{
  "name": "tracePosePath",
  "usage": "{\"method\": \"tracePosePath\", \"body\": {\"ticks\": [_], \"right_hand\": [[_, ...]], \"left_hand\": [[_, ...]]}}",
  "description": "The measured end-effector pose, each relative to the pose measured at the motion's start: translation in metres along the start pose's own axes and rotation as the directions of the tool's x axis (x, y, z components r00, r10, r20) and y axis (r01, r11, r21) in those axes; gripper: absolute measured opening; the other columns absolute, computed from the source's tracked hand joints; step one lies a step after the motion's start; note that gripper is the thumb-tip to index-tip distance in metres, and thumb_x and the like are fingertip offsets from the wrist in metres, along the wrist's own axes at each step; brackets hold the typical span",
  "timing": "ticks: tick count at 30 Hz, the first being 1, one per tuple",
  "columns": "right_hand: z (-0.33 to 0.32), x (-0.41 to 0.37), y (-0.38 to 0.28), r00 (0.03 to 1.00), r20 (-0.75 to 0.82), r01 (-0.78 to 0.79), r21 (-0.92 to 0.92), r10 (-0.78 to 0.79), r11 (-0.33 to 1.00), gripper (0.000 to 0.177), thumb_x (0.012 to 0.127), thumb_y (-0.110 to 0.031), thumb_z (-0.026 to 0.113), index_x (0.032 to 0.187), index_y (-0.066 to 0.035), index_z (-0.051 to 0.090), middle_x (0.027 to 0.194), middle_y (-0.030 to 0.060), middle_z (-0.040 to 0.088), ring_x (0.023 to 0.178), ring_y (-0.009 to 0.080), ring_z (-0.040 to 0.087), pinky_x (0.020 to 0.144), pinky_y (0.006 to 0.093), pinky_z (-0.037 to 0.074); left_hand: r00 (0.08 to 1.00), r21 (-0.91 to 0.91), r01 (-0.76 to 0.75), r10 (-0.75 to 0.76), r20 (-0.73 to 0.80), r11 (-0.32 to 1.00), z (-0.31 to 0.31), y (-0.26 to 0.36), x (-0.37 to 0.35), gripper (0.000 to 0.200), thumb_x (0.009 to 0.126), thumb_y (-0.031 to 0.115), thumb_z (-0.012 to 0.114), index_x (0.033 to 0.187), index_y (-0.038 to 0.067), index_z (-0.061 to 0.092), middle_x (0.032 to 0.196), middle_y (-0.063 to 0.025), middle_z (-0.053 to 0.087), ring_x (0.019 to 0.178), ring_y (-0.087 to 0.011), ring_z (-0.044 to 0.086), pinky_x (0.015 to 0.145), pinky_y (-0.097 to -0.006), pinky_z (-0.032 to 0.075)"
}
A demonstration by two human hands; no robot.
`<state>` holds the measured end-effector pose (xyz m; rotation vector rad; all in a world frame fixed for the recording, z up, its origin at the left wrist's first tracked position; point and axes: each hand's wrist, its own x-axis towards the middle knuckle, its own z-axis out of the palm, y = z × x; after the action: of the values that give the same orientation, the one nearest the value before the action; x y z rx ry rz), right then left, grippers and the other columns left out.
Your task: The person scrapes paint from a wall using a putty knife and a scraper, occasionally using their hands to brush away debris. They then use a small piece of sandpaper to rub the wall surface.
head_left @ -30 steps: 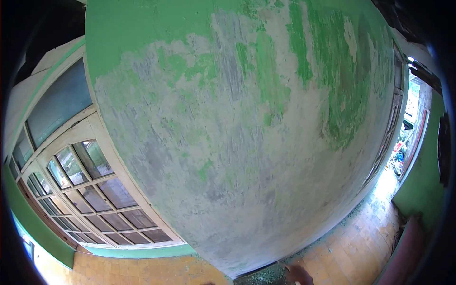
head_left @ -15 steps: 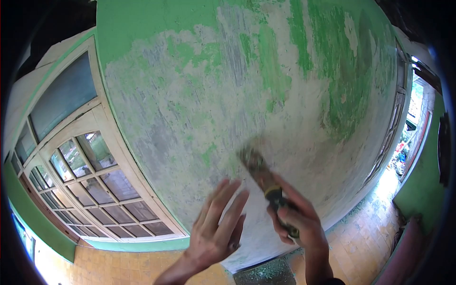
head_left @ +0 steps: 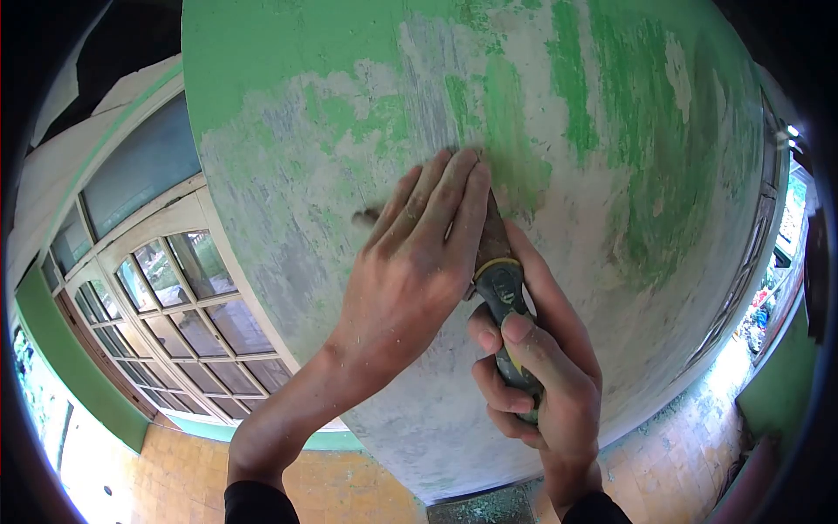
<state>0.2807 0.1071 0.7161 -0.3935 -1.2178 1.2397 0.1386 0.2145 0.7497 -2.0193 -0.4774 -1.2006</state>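
Observation:
My right hand (head_left: 554, 367) is wrapped round the dark green and yellow handle of a scraper (head_left: 506, 293), its metal blade pointing up against the wall. My left hand (head_left: 419, 236) lies over the upper part of the blade, fingers stretched out side by side and pointing up; the blade's tip is hidden beneath them. The wall (head_left: 288, 201) is patchy, with green paint above and on the right and bare grey-white areas around my hands. A small dark blurred thing shows just left of my left fingers.
A white-framed door with glass panes (head_left: 192, 314) stands at the left. Yellowish floor tiles (head_left: 323, 489) lie below. Green flakes cover a dark mat (head_left: 489, 508) at the wall's foot. Another window frame (head_left: 742, 253) and a bright opening are at the right.
Both hands have moved up the wall with the scraper. My left hand, earlier apart from the tool, is now laid over its blade.

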Motion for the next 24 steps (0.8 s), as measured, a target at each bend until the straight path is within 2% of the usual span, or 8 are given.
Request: {"method": "tracePosePath", "body": {"ticks": [7,9,13,15,19,22,24], "right_hand": [[-0.003,0.001,-0.005,0.999,0.029,-0.028,-0.07,0.03,0.997,0.068,0.108,-0.015,0.043,0.167,-0.01,0.01,0.095,0.0056,0.052,0.051,0.0039,0.04,0.04,0.0197,0.031],[0.006,0.005,-0.005,0.996,-0.048,0.065,-0.092,-0.069,0.994,0.07,0.101,-0.022,0.05,0.164,-0.007,0.023,0.089,0.0055,0.05,0.044,0.0026,0.034,0.032,0.0191,0.023],[0.001,0.0,-0.004,0.996,-0.079,0.033,-0.113,-0.042,0.993,0.07,0.102,-0.022,0.05,0.165,-0.008,0.022,0.089,0.0054,0.05,0.044,0.0025,0.034,0.032,0.019,0.023],[-0.01,0.0,-0.003,0.997,0.059,-0.037,-0.053,0.04,0.998,0.067,0.107,-0.014,0.043,0.167,-0.01,0.012,0.094,0.0049,0.052,0.052,0.0042,0.041,0.042,0.0201,0.031],[-0.005,0.004,-0.013,0.998,0.068,-0.001,-0.045,0.004,0.999,0.067,0.107,-0.013,0.043,0.166,-0.01,0.013,0.095,0.0053,0.052,0.052,0.0042,0.041,0.042,0.02,0.031],[-0.01,0.001,-0.001,1.0,0.009,0.005,-0.08,-0.004,0.997,0.067,0.107,-0.012,0.043,0.166,-0.01,0.013,0.094,0.0059,0.051,0.051,0.0041,0.04,0.042,0.02,0.031],[-0.01,0.0,-0.005,0.999,0.038,-0.005,-0.074,0.008,0.997,0.067,0.107,-0.013,0.043,0.166,-0.01,0.013,0.094,0.0061,0.051,0.051,0.0039,0.04,0.042,0.0197,0.031]], "left_hand": [[1.0,0.037,-0.01,0.01,-0.025,0.999,0.002,0.001,0.005,0.054,0.081,-0.002,0.067,0.134,-0.007,0.06,0.136,-0.0235,0.063,0.129,-0.0405,0.061,0.11,-0.0495,0.049],[0.997,0.087,-0.069,0.071,-0.012,0.994,-0.003,-0.003,0.013,0.05,0.08,0.001,0.064,0.127,-0.013,0.06,0.133,-0.0258,0.063,0.126,-0.039,0.063,0.111,-0.0464,0.049],[0.997,0.108,-0.072,0.073,-0.011,0.992,0.001,0.0,0.007,0.05,0.08,0.002,0.064,0.127,-0.013,0.06,0.131,-0.0254,0.064,0.125,-0.0389,0.063,0.111,-0.0462,0.05],[0.996,0.148,-0.087,0.089,-0.004,0.985,0.003,0.003,0.002,0.05,0.08,0.001,0.064,0.128,-0.013,0.06,0.132,-0.0254,0.064,0.126,-0.0387,0.063,0.111,-0.046,0.05],[0.997,0.089,-0.073,0.074,-0.002,0.993,-0.001,-0.003,0.015,0.05,0.081,0.001,0.064,0.128,-0.013,0.06,0.133,-0.0253,0.063,0.127,-0.0383,0.062,0.111,-0.0458,0.05],[0.996,0.166,-0.084,0.084,0.006,0.982,0.002,0.002,0.007,0.049,0.082,0.001,0.064,0.129,-0.013,0.061,0.134,-0.025,0.063,0.128,-0.0376,0.062,0.112,-0.0456,0.05],[0.999,0.079,-0.03,0.032,-0.022,0.996,0.002,0.002,0.007,0.052,0.082,-0.003,0.066,0.133,-0.006,0.061,0.135,-0.0228,0.065,0.128,-0.039,0.062,0.111,-0.0486,0.049]]}}
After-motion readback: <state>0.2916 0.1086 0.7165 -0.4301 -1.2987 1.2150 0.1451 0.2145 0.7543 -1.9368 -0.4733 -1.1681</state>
